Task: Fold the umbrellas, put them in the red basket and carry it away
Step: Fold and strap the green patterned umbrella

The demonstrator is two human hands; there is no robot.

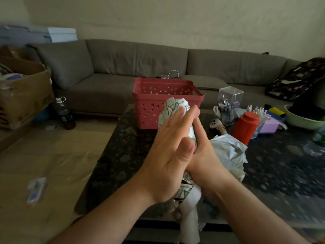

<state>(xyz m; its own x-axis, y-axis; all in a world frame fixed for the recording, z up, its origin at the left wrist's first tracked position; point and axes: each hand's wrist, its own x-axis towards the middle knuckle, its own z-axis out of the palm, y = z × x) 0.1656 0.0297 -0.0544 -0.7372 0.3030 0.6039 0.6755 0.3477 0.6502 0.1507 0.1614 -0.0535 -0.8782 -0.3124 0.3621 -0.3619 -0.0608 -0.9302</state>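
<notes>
The left hand is pressing flat, fingers straight, against the patterned umbrella; the right hand is lying against its other side with fingers extended, so the canopy is sandwiched between both palms. Most of the umbrella is hidden by the hands, and its lower end is blurring out at 6 o'clock. The red basket is standing at 12 o'clock on the dark table. A second, white umbrella is lying at 3 o'clock, partly hidden.
</notes>
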